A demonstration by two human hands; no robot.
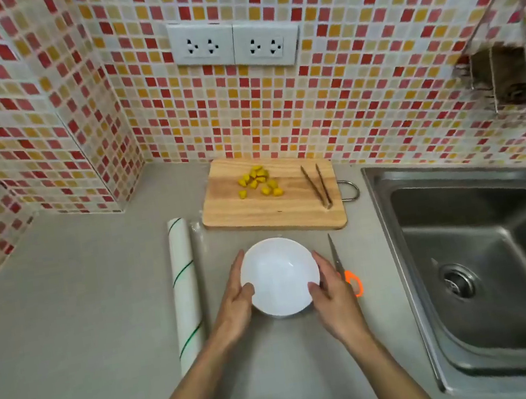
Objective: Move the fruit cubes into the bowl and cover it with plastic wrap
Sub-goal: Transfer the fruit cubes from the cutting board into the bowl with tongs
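Bowl (279, 275), white, empty, on grey worktop (84, 309); left hand (236, 304) and right hand (330, 294) clamped on its sides. Fruit cubes (257, 181) on cutting board (273, 211) behind, beside tongs (317, 185). Plastic wrap roll (185, 291) left of bowl.

Steel sink (486, 256) at right of frame, drain (457, 281) in its basin. Two double wall sockets (234, 44) at upper centre on mosaic tiles (357, 84). Orange-handled scissors (345, 269) on grey desk (68, 311), lower centre.

Grey counter (82, 292) carries: bowl (279, 276), cutting board (272, 204), wrap roll (185, 294), scissors (346, 272) (orange handles).
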